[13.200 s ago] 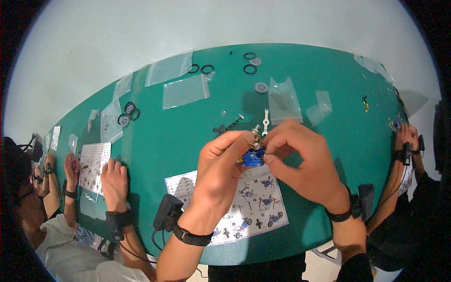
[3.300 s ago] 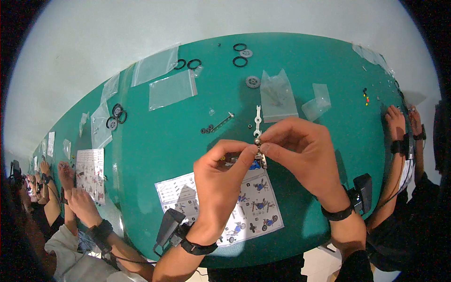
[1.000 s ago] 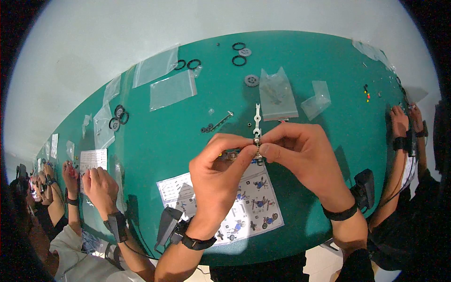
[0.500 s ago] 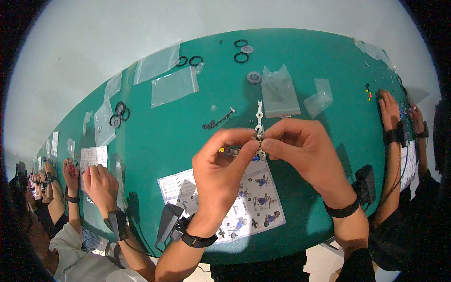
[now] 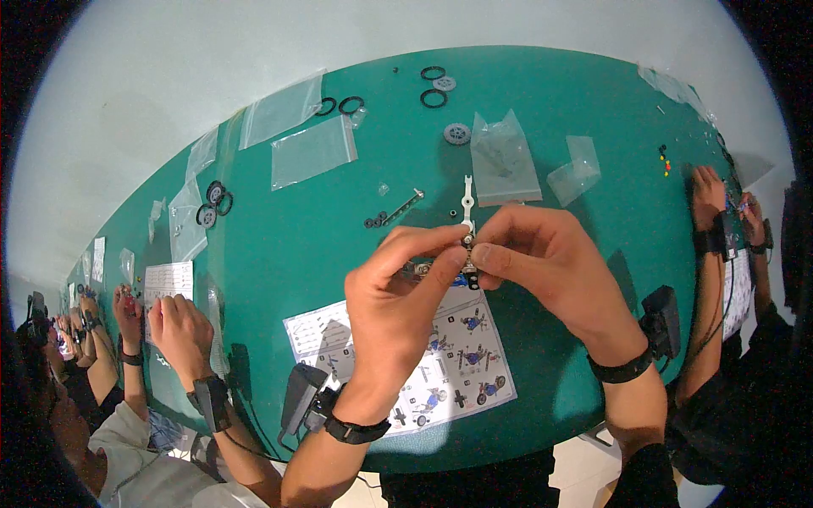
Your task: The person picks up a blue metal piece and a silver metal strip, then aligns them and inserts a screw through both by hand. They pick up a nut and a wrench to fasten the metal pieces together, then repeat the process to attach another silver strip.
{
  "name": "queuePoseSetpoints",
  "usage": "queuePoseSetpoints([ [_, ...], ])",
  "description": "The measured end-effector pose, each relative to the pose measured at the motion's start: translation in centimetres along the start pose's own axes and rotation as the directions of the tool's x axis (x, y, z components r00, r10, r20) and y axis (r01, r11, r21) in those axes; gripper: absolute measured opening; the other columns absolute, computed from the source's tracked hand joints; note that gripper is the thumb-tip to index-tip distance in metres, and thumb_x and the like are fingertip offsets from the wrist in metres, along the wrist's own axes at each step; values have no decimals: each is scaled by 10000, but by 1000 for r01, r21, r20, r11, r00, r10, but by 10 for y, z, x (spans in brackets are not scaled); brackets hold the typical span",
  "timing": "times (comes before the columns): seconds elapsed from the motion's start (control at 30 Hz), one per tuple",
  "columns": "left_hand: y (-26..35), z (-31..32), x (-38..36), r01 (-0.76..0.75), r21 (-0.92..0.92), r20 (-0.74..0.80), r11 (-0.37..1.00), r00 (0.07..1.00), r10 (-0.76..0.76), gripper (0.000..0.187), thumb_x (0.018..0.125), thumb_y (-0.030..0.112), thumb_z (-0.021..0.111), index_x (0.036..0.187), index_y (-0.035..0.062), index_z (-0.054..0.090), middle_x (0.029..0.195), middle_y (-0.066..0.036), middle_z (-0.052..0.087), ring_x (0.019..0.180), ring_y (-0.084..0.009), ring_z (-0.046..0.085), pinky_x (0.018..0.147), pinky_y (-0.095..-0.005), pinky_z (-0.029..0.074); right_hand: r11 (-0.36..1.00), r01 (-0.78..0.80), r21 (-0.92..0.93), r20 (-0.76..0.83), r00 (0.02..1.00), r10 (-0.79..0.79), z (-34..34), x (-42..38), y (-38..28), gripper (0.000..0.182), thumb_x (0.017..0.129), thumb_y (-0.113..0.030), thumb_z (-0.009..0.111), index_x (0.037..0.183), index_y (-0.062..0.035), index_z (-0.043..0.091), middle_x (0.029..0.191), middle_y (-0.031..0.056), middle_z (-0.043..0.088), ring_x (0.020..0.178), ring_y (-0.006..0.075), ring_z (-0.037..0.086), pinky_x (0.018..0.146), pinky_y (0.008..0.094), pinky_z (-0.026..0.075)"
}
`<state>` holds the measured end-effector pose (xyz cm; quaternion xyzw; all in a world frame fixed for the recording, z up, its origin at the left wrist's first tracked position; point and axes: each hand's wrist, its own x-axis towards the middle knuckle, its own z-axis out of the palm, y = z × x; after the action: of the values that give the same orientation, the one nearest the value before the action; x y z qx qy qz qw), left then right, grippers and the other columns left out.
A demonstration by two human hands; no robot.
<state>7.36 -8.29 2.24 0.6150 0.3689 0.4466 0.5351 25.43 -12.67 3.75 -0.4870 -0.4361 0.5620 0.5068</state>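
Note:
My left hand (image 5: 394, 292) and my right hand (image 5: 550, 275) meet above the green table, both with pinched fingers. Between them they grip a small model assembly (image 5: 468, 240) with a white forked piece (image 5: 467, 196) sticking up and away from me. A black end shows below the fingertips, and part of the assembly lies hidden behind my left fingers. Under my hands lies a printed instruction sheet (image 5: 474, 372) with pictures of blue model parts. Beyond my left hand rests a grey bar (image 5: 405, 207) with small black pieces at its lower end.
Clear plastic bags (image 5: 506, 161) lie beyond my hands. Black rings (image 5: 434, 99) and a grey wheel (image 5: 457, 134) are at the far side. Co-workers' hands (image 5: 182, 334) are at the left, others (image 5: 708, 199) at the right, near small yellow and red pieces (image 5: 666, 162).
The held assembly has turned slightly, and its black end now shows below my fingertips. The yellow piece near my left fingers is no longer visible. Both hands stay almost in place.

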Motion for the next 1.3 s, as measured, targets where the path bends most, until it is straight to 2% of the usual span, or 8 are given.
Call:
queuePoseSetpoints([
  [0.27, 3, 0, 0, 56, -40, -6, 998, 998, -56, 217, 899, -37, 738, 1109, 14, 764, 1000, -52, 715, 911, -105, 646, 764, -229, 493, 988, -48, 145, -4, 999, 49, 1, -2, 1, 161, 951, -163, 743, 974, -9, 704, 869, 34, 707, 819, 99, 657, 752, 252, 525],
  [0.57, -1, 0, 1, 121, -149, -22, 981, 992, -125, 203, 898, -51, 731, 1090, 7, 764, 970, -41, 725, 898, -96, 630, 782, -237, 480, 985, -64, 159, -15, 998, 67, 2, -3, 0, 171, 951, -159, 738, 1017, -1, 725, 895, 28, 709, 835, 92, 650, 767, 250, 514],
  [0.77, -1, 1, 0, 86, -139, -48, 986, 994, -94, 189, 898, -38, 740, 1080, 9, 763, 974, -39, 730, 896, -90, 638, 759, -229, 489, 998, -22, 67, -26, 999, 23, 5, -3, -4, 161, 947, -136, 739, 1013, 9, 721, 896, 26, 708, 816, 89, 654, 746, 242, 526],
  [0.97, 1, 0, 0, 26, -28, -38, 999, 999, -27, 127, 899, -24, 749, 1020, 12, 751, 978, -35, 732, 881, -80, 654, 715, -212, 505, 1000, -19, 22, -9, 1000, 19, 2, -3, -6, 159, 947, -133, 738, 1015, 9, 716, 876, 29, 706, 809, 86, 657, 742, 243, 535],
  [1.07, -1, -2, 0, 43, -32, -28, 999, 999, -44, 125, 891, -29, 755, 1010, 8, 745, 983, -40, 728, 917, -88, 658, 735, -218, 512, 998, -19, 57, -6, 1000, 20, 1, -3, -3, 157, 948, -132, 736, 1016, 9, 713, 868, 30, 706, 806, 85, 657, 738, 245, 537],
  [1.17, 10, 6, -1, 14, -109, -93, 994, 995, -24, 168, 890, -57, 738, 1045, 5, 749, 1008, -56, 720, 945, -104, 659, 765, -234, 519, 996, -26, 81, 1, 1000, 27, 1, -3, -2, 155, 950, -134, 734, 1014, 5, 710, 861, 28, 704, 813, 88, 663, 743, 249, 542],
  [1.27, 13, 3, 0, -32, -52, -37, 998, 999, 30, 226, 878, -96, 721, 1078, 2, 755, 1034, -75, 714, 976, -134, 666, 806, -254, 526, 999, -4, 50, 1, 1000, 4, 3, -4, -6, 145, 952, -132, 730, 1008, -1, 704, 862, 26, 703, 816, 89, 671, 744, 250, 549],
  [1.3, 11, 0, 1, -91, -19, -4, 996, 996, 91, 239, 873, -105, 718, 1083, 1, 757, 1042, -82, 713, 981, -142, 667, 818, -260, 526, 999, 4, 46, -2, 1000, -4, 4, -4, -7, 140, 953, -127, 729, 1005, 0, 700, 861, 26, 702, 816, 89, 673, 742, 251, 551],
])
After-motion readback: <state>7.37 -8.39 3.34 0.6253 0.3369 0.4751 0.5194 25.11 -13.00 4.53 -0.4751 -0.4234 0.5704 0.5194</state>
